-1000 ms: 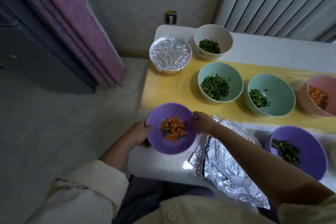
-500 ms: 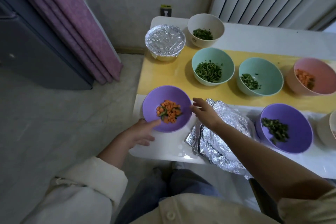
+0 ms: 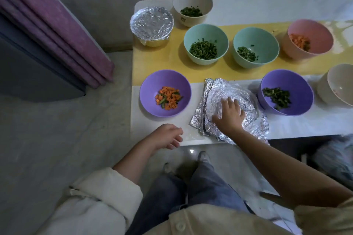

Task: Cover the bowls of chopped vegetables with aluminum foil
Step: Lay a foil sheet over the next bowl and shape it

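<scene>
A purple bowl (image 3: 150, 86) of chopped carrot and green pieces stands uncovered near the table's front left corner. To its right lies a stack of crumpled aluminium foil sheets (image 3: 208, 99). My right hand (image 3: 228, 113) rests flat on top of the foil, fingers spread. My left hand (image 3: 168, 136) hovers at the table's front edge below the purple bowl, loosely curled and holding nothing. A bowl covered with foil (image 3: 151, 23) stands at the back left corner.
Uncovered bowls fill the table (image 3: 305, 124): a cream one (image 3: 193, 0), two mint ones (image 3: 206, 35) (image 3: 256, 39), a pink one (image 3: 313, 32), a second purple one (image 3: 286, 82) and a cream one (image 3: 340, 80) at the right edge. A curtain (image 3: 57, 25) hangs left.
Both hands let go of the purple carrot bowl, which now stands on the table. My right hand moved right onto the foil stack; my left hand drew back to the table edge.
</scene>
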Available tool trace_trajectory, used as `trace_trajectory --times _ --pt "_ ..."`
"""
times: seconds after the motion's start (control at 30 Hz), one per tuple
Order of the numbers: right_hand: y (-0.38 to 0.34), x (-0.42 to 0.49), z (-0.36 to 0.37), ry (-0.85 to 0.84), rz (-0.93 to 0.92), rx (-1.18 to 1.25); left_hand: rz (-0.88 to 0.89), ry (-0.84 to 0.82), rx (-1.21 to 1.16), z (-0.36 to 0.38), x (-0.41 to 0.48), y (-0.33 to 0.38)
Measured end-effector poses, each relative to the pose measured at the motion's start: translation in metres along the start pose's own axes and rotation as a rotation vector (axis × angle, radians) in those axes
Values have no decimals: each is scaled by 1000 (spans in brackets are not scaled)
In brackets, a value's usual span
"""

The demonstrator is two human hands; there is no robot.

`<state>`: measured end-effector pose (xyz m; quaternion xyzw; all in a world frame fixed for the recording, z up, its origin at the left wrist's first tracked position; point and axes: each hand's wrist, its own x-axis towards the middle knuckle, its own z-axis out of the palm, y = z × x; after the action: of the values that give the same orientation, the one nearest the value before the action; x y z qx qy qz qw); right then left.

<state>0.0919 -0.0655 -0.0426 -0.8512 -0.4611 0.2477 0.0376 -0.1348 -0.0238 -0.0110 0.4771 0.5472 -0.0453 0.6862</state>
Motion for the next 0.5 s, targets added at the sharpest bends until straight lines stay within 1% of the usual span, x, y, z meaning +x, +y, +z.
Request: trace_trajectory --times 0.07,0.2,0.27,0.33,0.43,0.5 --pt "12 -4 2 -74 -3 -67 67 14 -7 16 6 10" --pt "35 -4 0 -178 -110 -50 181 33 -91 49 20 34" --pt "45 0 -5 -196 -171 -47 170 56 -171 67 26 46" --pt "56 4 -11 -207 -244 -50 107 112 -198 82 35 54" --pt "71 8 -16 -201 -343 -87 33 241 55 92 49 58" --pt "77 11 -18 -181 -391 -114 -4 303 176 95 54 58"
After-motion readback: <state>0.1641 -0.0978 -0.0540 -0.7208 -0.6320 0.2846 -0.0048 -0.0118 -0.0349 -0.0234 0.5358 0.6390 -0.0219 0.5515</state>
